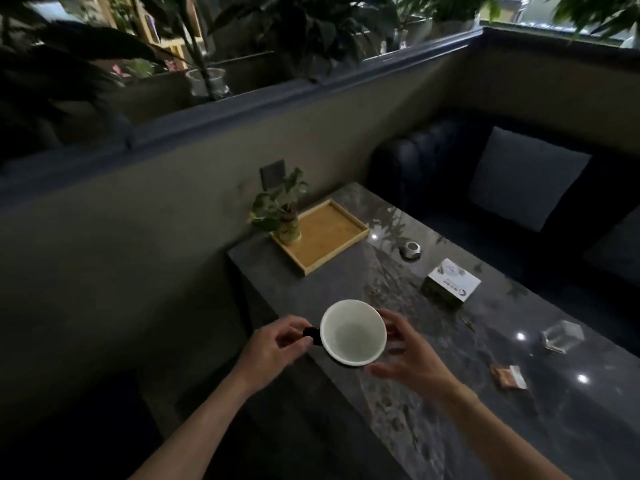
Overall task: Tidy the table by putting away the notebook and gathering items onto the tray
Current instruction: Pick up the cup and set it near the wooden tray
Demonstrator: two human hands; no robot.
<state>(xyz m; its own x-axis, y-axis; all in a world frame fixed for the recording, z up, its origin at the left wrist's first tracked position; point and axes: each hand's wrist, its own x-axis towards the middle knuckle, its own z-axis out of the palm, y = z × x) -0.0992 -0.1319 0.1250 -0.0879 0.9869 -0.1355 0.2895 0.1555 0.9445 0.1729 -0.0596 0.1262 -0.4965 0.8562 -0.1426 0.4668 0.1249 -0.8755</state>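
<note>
Here, a wooden tray (pixel 325 237) sits on the dark marble table (pixel 433 375).

Print on the small box (pixel 452 282) too blurred, too small to read

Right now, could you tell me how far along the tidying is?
Early. No notebook shows; only a small plant sits on the tray. The left hand holds the mug by its handle, right hand alongside. The box, glass and packet remain.
</note>
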